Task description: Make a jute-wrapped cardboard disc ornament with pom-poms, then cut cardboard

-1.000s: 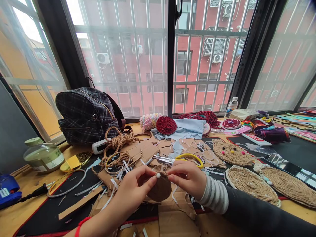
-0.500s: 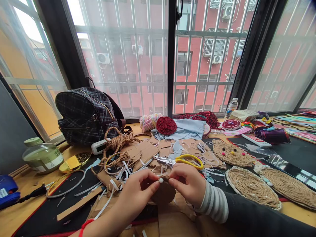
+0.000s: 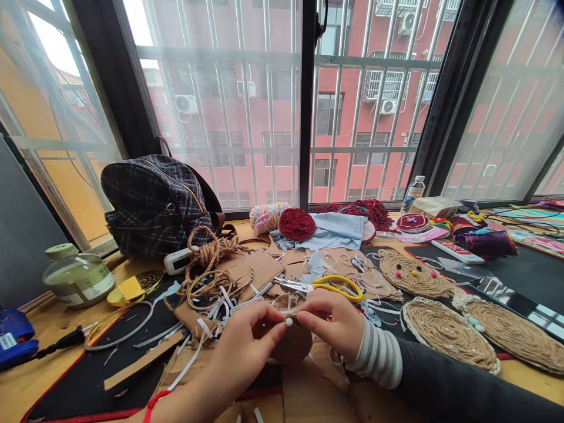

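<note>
Between my two hands is a small round brown piece (image 3: 292, 348) that looks like a cardboard disc, with a small white ball (image 3: 289, 322) at its upper edge. My left hand (image 3: 247, 338) pinches this edge beside the ball, thumb and forefinger closed. From the other side, my right hand (image 3: 335, 323) grips the top edge just right of the ball, its thumb in front. Part of the edge is hidden by my fingers. Right behind my hands lie yellow-handled scissors (image 3: 337, 286) on cardboard scraps (image 3: 255, 271).
Coiled twine mats (image 3: 449, 336) lie to the right, one with a face of small balls (image 3: 414, 274). Rope (image 3: 211, 254), a plaid backpack (image 3: 154, 205) and a green-lidded jar (image 3: 77, 279) are on the left. Red yarn (image 3: 296, 224) lies along the window.
My right hand has shifted slightly left and up along the edge, its thumb nearer the white ball. My left hand keeps its pinch, and the view has moved a little.
</note>
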{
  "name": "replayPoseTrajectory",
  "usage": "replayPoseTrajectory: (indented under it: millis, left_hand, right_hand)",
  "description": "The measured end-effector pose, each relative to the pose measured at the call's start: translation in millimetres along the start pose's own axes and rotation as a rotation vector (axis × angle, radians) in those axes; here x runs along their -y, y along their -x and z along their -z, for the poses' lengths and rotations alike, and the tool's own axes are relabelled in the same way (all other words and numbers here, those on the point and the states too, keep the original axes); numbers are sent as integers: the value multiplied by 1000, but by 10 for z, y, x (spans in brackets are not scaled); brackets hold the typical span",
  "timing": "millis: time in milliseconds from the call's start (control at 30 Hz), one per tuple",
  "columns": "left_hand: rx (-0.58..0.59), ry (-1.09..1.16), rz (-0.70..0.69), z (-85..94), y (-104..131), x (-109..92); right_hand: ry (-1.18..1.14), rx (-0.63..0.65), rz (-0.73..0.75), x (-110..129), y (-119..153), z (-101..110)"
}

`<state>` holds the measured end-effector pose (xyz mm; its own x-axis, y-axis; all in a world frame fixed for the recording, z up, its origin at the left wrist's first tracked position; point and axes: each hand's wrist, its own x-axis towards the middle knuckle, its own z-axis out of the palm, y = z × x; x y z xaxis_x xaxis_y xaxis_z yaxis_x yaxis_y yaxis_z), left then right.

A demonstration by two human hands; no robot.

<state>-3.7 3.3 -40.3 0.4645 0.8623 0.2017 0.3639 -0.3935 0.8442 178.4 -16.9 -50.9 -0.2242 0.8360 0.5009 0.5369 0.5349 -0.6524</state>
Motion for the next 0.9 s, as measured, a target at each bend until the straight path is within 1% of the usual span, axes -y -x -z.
replayPoseTrajectory:
  millis: [100, 200, 300, 367, 533, 667, 733, 900]
  left_hand:
    - [-5, 6, -22, -13, 25, -32]
    - [16, 49, -24, -25, 32, -25]
    - [-4, 99, -37, -34, 30, -2]
    - [-22, 104, -76, -33, 27, 9]
    - [-45, -76, -215, -15, 16, 19]
    - [-43, -142, -313, -5, 22, 14]
    - [-44, -166, -344, -4, 29, 12]
    - [-64, -185, -371, -17, 45, 27]
  right_hand:
    - [0, -16, 40, 31, 5, 3]
    - [7, -27, 88, 58, 14, 7]
    - [15, -51, 114, 57, 23, -5]
    - [20, -66, 123, 45, 28, -19]
    - [30, -101, 135, 35, 42, -40]
    - [42, -109, 160, 53, 55, -45]
    - [52, -104, 171, 59, 57, -46]
    - [51, -58, 159, 75, 55, -25]
